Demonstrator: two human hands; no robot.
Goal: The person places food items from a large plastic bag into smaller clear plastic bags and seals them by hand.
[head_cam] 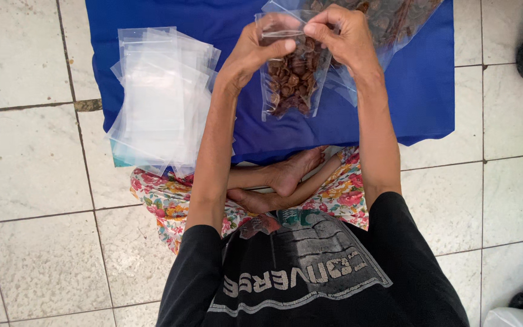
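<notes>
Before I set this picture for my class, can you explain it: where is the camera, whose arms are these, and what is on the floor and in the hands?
The camera sits on the person's head and looks down, so the arms are the wearer's own. The person sits cross-legged on a tiled floor. The left hand and right hand pinch the top edge of a small clear bag filled with brown snack pieces. On the blue cloth lie a stack of empty clear bags and, farther off, a big clear bag of the same brown pieces.
</notes>
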